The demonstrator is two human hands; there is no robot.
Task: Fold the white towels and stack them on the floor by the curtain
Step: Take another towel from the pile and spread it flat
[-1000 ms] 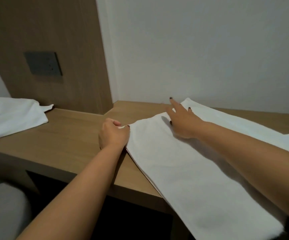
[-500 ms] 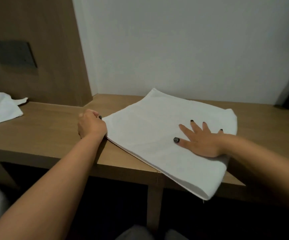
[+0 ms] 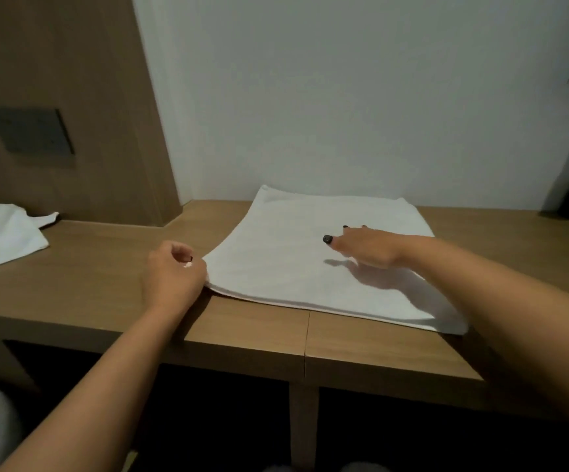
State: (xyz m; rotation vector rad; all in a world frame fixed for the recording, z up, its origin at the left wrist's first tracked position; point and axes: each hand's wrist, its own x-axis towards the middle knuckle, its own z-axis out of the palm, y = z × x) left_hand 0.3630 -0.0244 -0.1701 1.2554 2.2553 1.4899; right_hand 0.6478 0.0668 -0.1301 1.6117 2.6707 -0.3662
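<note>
A folded white towel [image 3: 296, 257] lies flat on a wooden bench [image 3: 249, 332], its far edge close to a plain pale wall [image 3: 344, 97]. The cloth is smooth and matte, roughly square, with layered edges visible along the near side where the folds stack.

The left hand [image 3: 172, 277] sits at the towel's near left corner, fingers [image 3: 182, 255] curled into a loose fist and pinching a small bit of white cloth at that corner. The right hand [image 3: 366, 247] rests on top of the towel toward its right half, palm down, its fingers stretched out and relaxed, holding nothing (the nails are dark-painted). It casts a soft shadow on the cloth beneath it.

The bench top has a light brown wood grain and a thin seam running front to back near the middle, above a square leg [image 3: 303, 427]. At the far left of the bench lies a second white towel [image 3: 0, 236], rumpled and unfolded, well apart from the first. Behind it stands a brown wood-grain panel [image 3: 71, 97] with a dark grey square plate [image 3: 32, 132] set into it.
</note>
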